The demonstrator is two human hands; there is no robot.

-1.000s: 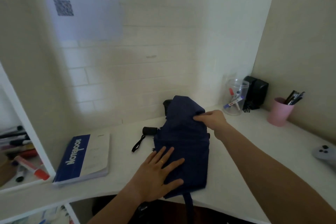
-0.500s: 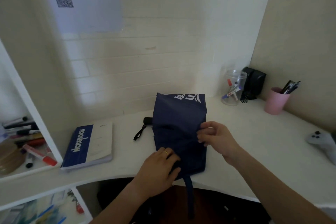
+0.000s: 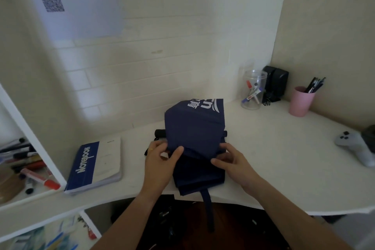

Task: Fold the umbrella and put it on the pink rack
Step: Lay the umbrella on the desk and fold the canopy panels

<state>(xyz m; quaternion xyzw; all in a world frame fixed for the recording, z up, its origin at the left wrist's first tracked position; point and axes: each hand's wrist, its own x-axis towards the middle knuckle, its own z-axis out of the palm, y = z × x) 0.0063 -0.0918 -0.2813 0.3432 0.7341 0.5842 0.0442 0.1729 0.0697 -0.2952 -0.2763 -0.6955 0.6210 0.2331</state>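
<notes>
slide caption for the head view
Both hands fold a navy umbrella on a white desk.

Bare desk [image 3: 274,148] lies right of the umbrella [image 3: 194,128]; a notebook [image 3: 95,166] crowds its left.

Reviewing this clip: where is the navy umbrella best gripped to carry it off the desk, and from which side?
Probably the black handle jutting out left of the umbrella: rigid and exposed, unlike the loose canopy. Come from the left with the left hand.
</notes>
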